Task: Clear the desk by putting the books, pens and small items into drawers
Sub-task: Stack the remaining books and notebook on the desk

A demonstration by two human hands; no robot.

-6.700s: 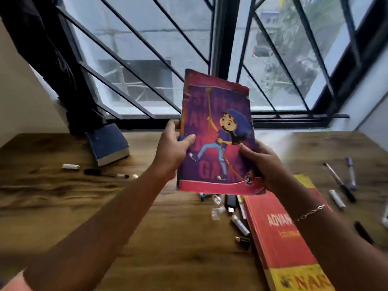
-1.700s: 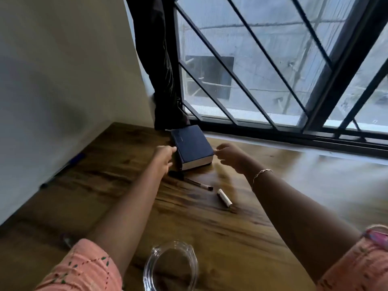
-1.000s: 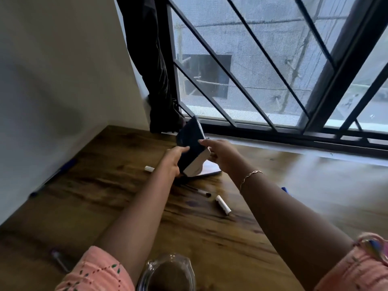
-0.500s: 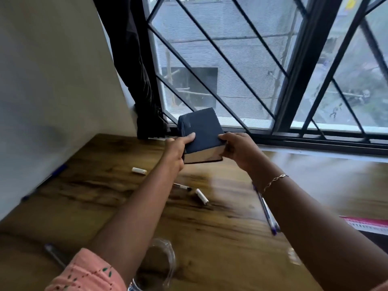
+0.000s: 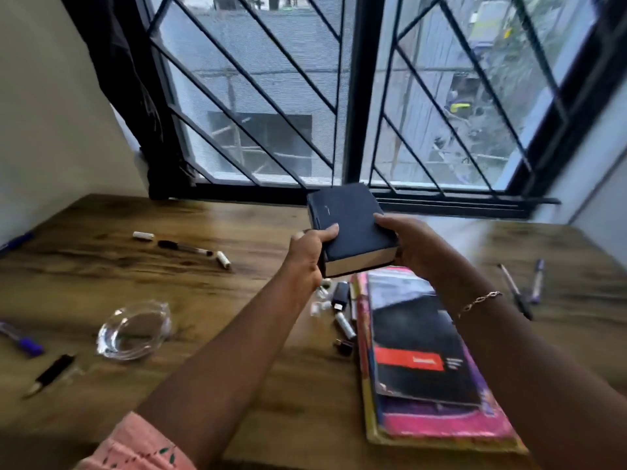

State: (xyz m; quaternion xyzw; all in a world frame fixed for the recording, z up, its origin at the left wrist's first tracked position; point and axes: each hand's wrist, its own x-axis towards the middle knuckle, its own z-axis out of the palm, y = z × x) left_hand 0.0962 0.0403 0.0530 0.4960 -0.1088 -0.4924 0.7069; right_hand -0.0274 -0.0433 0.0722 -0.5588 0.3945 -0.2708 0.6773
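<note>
The dark blue book [image 5: 349, 222] was found at the centre of the frame, raised off the desk [image 5: 210, 300] and gripped from both sides. The left hand [image 5: 307, 256] held its left edge, with the thumb laid across the top cover and the fingers curled beneath, out of sight. The right hand [image 5: 415, 247] held the opposite edge, with the thumb on the cover and the remaining fingers wrapped under the page block, mostly hidden. The book lay between the two hands, neither nearer than the other. Its long axis ran away from the viewer toward the window, leaning slightly to the upper left, and the pale page edge faced the camera. Just below and to the lower right lay the stack of books [image 5: 424, 351], its long axis running toward the lower right corner, roughly in line with the held book. The book's near end overhung the stack's far end and appeared clear of it. No drawer was in view. In my judgement, the book would next be lowered onto that stack or carried to a drawer; which of the two could not be determined.
</note>
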